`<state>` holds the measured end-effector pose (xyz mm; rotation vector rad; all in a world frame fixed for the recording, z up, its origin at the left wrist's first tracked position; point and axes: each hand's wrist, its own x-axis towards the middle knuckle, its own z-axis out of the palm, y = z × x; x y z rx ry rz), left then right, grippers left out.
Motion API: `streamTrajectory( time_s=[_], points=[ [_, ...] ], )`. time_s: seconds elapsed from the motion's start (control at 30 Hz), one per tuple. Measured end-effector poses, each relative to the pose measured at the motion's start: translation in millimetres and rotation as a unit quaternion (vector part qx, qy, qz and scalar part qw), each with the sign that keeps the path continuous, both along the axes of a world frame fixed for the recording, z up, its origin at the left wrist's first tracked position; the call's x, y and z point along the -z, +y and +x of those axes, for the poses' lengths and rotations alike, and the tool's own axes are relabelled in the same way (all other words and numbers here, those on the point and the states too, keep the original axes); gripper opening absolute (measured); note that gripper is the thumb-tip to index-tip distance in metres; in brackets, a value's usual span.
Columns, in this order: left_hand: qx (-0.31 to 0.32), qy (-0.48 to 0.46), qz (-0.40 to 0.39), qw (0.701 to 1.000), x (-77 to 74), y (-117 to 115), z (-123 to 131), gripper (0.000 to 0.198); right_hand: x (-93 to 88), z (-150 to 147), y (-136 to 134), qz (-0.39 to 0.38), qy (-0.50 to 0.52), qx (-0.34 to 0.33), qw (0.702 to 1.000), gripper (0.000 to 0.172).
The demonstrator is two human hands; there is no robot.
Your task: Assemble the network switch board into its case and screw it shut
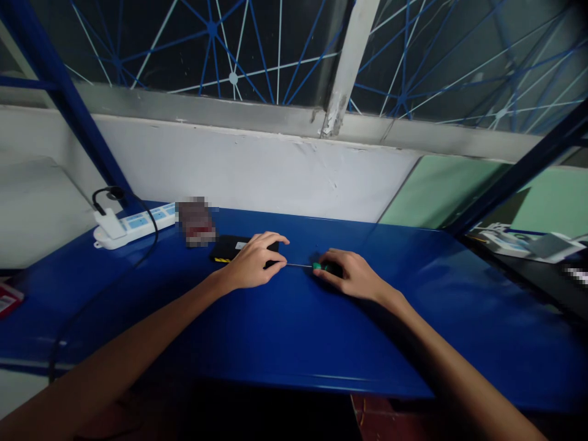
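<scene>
Over the blue table (285, 331), the right hand (353, 274) is closed round the green-handled tool (316, 267), but if the left hand (256, 260) near the far end (I cannot tell whether it pinches) steadies it loosely, the tool could slip and prick this hand.

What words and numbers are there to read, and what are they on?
No words or numbers are readable.
White label on the black item: too small.
Pale label on the red item, far left: too blurred.
Dark item beside the power strip: pixelated.
Green tool handle, right hand: none visible.
</scene>
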<state>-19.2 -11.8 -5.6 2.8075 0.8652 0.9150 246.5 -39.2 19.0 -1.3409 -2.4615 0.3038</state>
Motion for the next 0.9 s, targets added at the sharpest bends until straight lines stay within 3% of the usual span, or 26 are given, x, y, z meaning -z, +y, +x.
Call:
streamTrajectory(
  time_s=[0.2, 0.4, 0.67, 0.9],
  points=[
    [0.003, 0.009, 0.008, 1.000, 2.9, 0.1, 1.0, 0.016, 2.2, 0.4, 1.1, 0.040, 0.008, -0.009, 0.999, 0.025],
    [-0.013, -0.014, 0.021, 1.000, 9.2, 0.4, 3.6, 0.016, 10.8, -0.1, 2.8, 0.021, -0.024, 0.019, 0.999, 0.025],
    [-0.039, -0.042, -0.018, 0.998, 8.5, -2.0, 5.0, 0.008, 2.7, 0.1, -1.4, 0.029, -0.013, 0.006, 0.999, 0.031],
    [-0.034, -0.018, -0.010, 0.999, 9.2, -2.7, 5.4, 0.015, -0.1, 4.1, 1.9, 0.043, -0.024, -0.012, 0.999, 0.034]
  ],
)
